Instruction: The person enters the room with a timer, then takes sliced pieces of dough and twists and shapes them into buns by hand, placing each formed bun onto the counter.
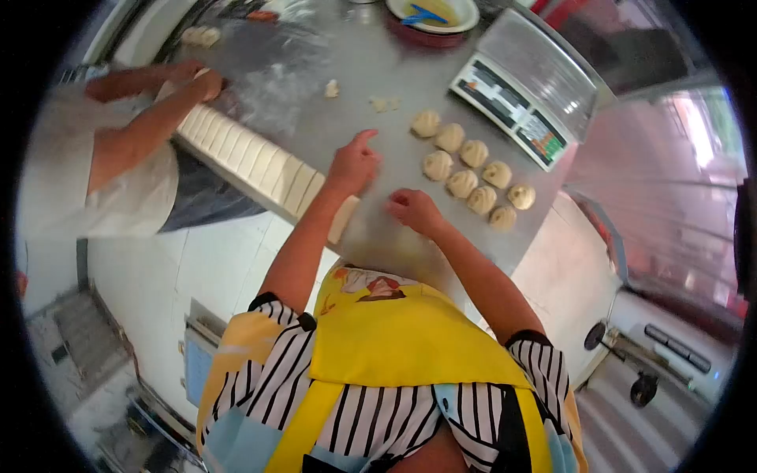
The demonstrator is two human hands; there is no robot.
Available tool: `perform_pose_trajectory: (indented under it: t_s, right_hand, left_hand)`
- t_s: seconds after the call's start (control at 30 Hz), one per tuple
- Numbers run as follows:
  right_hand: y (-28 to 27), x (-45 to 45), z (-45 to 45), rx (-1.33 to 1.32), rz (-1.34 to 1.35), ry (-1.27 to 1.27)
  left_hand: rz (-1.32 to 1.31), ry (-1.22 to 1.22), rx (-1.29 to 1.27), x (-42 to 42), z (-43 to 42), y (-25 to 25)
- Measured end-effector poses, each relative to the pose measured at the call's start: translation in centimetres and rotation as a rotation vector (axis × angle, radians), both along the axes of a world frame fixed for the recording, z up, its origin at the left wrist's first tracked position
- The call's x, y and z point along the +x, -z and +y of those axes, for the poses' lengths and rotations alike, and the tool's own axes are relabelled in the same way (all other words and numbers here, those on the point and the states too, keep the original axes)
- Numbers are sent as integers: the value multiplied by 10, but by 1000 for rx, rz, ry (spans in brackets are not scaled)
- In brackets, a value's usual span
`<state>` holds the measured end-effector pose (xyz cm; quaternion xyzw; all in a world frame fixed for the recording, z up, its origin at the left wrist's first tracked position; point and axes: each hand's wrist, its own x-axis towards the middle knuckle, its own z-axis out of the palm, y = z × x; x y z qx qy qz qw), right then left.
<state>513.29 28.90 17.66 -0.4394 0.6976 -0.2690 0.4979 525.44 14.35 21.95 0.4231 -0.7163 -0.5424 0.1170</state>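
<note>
Over the metal table (378, 63), my left hand (355, 164) has its index finger stretched out and the others curled, with nothing seen in it. It is beside the right end of a long row of cut dough strips (260, 162). My right hand (414, 211) has curled fingers; whether it holds anything is hidden. Beyond and right of it sit several shaped dough pieces (461, 184) in two rows. Small dough scraps (380, 104) lie farther back, near another dough bit (332, 88).
A digital scale (524, 94) stands at the back right. A bowl (445, 14) with a blue-handled tool is at the back. At the left a co-worker's hands (206, 79) touch the strip row's far end. Flour covers the back left of the table.
</note>
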Motion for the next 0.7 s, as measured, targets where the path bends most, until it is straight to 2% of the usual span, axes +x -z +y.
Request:
perform_pose_trajectory:
  t_s: [0.07, 0.13, 0.23, 0.3, 0.33, 0.43, 0.53, 0.57, 0.63, 0.7]
  right_hand:
    - [6, 27, -33, -113, 251, -140]
    - [10, 60, -52, -212, 483, -205]
    - [14, 86, -64, -189, 589, -253]
    - [-1, 82, -59, -82, 191, -225]
    - [-14, 74, -56, -28, -1, -199]
    - [-54, 51, -27, -1, -119, -65]
    - [-61, 27, -3, -145, -508, 254]
    - [-59, 19, 2, -109, -490, 222]
    - [-46, 5, 10, -32, -455, 149]
    - [-45, 6, 17, -31, -572, 273]
  left_hand:
    - [85, -166, 35, 48, -15, 3]
    - [85, -191, 38, 81, -14, 3]
    - [89, -137, -33, 105, 4, 17]
    - [54, 2, -84, 104, 18, 18]
    - [1, -1, -18, 102, 27, 15]
    - [-20, 390, -44, 113, 27, 14]
    - [565, 1, 837, 112, 45, 21]
    - [746, -133, 1128, 110, 50, 26]
    - [773, -210, 1075, 91, 63, 41]
    - [814, -290, 997, 71, 80, 42]
